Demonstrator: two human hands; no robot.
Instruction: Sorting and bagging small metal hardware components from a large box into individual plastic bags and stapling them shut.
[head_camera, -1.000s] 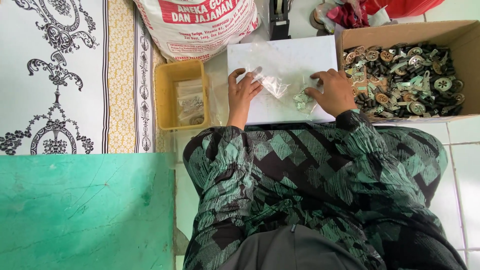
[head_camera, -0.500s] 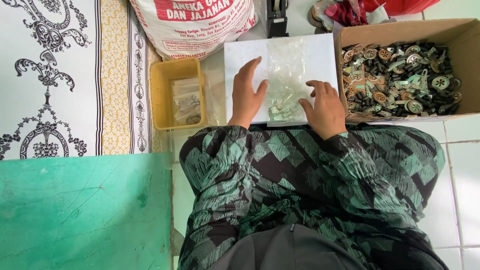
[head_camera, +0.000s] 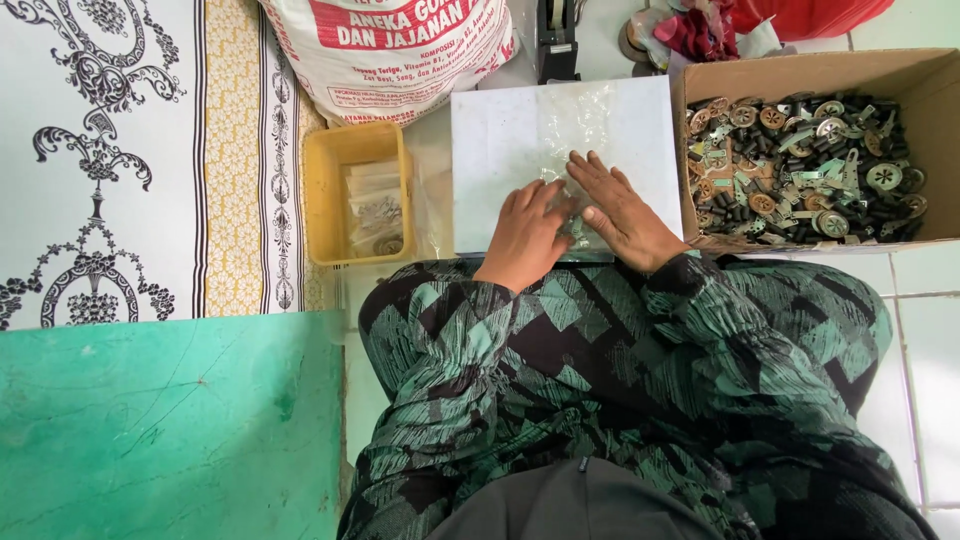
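A clear plastic bag with small metal parts lies flat on a white board. My left hand rests palm down on the bag's near end, fingers together. My right hand lies flat beside it, fingers spread over the bag. Both hands press on the bag and touch each other at the middle. The parts inside the bag are mostly hidden under my fingers.
A cardboard box of metal and black small parts stands at the right. A yellow tray with filled clear bags sits left of the board. A printed white sack and a tape dispenser lie behind.
The bag was lifted between both hands a second ago; it now lies flat on the board. Both hands have drawn together toward my body and press on its near end.
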